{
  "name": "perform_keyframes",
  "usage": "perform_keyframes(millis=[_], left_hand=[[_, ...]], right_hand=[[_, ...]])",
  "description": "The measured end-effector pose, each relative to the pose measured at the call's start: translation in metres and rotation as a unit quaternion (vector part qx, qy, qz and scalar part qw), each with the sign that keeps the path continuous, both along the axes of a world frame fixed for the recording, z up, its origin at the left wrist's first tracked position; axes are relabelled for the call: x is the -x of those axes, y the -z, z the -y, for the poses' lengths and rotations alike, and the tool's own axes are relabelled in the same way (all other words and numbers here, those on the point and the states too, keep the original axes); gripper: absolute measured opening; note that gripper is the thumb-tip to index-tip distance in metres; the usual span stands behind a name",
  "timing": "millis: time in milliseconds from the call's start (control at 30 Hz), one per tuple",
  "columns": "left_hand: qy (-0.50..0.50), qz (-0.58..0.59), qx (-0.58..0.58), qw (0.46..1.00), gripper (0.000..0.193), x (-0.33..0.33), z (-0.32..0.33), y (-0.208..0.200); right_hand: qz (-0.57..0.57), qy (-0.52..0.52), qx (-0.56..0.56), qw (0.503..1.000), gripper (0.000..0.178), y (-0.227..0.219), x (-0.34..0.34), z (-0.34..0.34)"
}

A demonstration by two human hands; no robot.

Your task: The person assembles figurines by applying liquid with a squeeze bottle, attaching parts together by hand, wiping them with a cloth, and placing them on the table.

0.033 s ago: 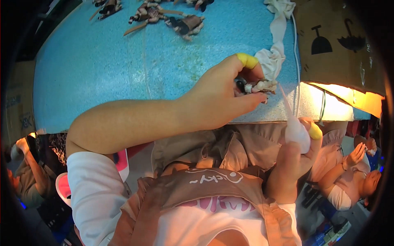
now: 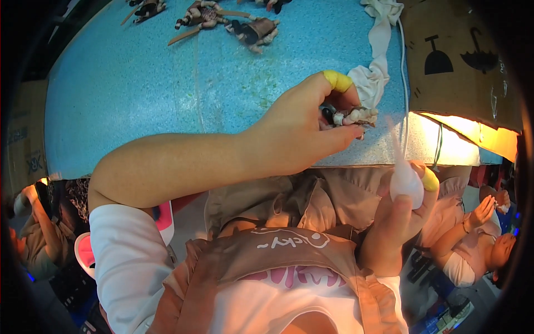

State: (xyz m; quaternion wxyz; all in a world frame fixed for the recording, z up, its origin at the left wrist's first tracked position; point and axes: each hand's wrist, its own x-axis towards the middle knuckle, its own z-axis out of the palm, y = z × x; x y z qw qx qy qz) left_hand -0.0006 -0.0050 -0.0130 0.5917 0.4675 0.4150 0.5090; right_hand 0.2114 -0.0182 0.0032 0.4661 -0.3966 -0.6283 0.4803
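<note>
My left hand (image 2: 303, 122), a yellow wrap on one finger, is closed around a small painted figurine (image 2: 362, 116) above the blue tabletop (image 2: 144, 100). The figurine's pale and brown end sticks out past my fingertips, and a dark round part shows between them. The rest is hidden by the hand. Lower right, just off the table's front edge, my right hand (image 2: 396, 222) grips a translucent white squeeze dropper (image 2: 407, 188) by its bulb. One of its fingers also has a yellow wrap. The dropper's thin tapered nozzle points up, blurred, a small distance right of the figurine.
Several similar figurines (image 2: 253, 32) lie at the table's far side. A crumpled white cloth strip (image 2: 370, 80) and a white cable (image 2: 405, 83) run along the right. Beyond them stands a cardboard box (image 2: 456, 83). Another person (image 2: 473, 239) sits at right, another (image 2: 41, 228) at left.
My right hand and the dropper have shifted slightly right, so the nozzle tip is a little farther from the figurine. My left hand has barely moved and keeps its hold.
</note>
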Motion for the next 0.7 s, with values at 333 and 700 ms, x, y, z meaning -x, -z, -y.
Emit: perform_keyframes(millis=[333, 700], left_hand=[[0.001, -0.047, -0.052, 0.998, 0.036, 0.001, 0.002, 0.004], [0.013, -0.073, -0.079, 0.994, 0.035, 0.003, 0.002, 0.000]], right_hand=[[-0.015, 0.046, -0.243, 0.969, 0.028, 0.009, 0.000, 0.007], [0.024, -0.013, -0.265, 0.964, 0.025, 0.003, 0.002, 0.002]])
